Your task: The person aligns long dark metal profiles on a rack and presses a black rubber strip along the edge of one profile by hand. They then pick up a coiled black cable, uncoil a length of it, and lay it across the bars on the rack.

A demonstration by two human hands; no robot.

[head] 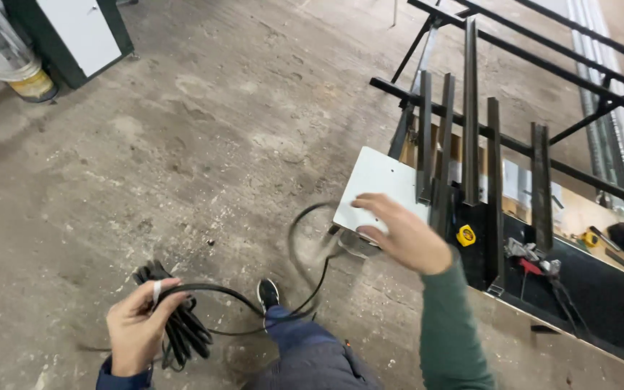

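Note:
My left hand (137, 325) grips a bundle of coiled black cable (182, 328) low at the left. A loose loop of that cable (305, 238) swings across the floor toward the bench corner. My right hand (404, 232), fingers spread and blurred, hovers over the corner of a white board (377, 180) and holds nothing that I can see. My shoe (268, 293) and trouser leg show between the hands.
Several dark steel angle bars (471, 115) lie across a black metal frame (543, 65) at the right. The bench below holds a yellow tape measure (466, 235), clamps and small tools (532, 253). A bucket (27, 76) and a cabinet (81, 32) stand far left on the concrete floor.

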